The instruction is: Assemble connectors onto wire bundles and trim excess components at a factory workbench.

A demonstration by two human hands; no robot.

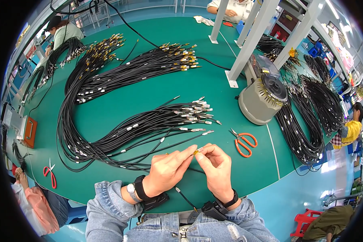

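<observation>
Black cables (149,122) lie bundled left of the orange-handled scissors (239,137), ends facing them seemingly for easy picking, while our left hand (169,171) and right hand (217,166) pinch one yellow-sleeved connector (197,152), left of those scissors, likely to steady it.

Orange-handled metal scissors (238,137) lie on the green desk (218,88) near a round, beige-grey machine (256,103); red-handled metal scissors (51,170) lie farther left. A red plastic stool (304,220) stands on the pale-blue floor (288,201).

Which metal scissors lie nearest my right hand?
The orange-handled metal scissors, right of your right hand; the red-handled metal scissors lie far left.
</observation>
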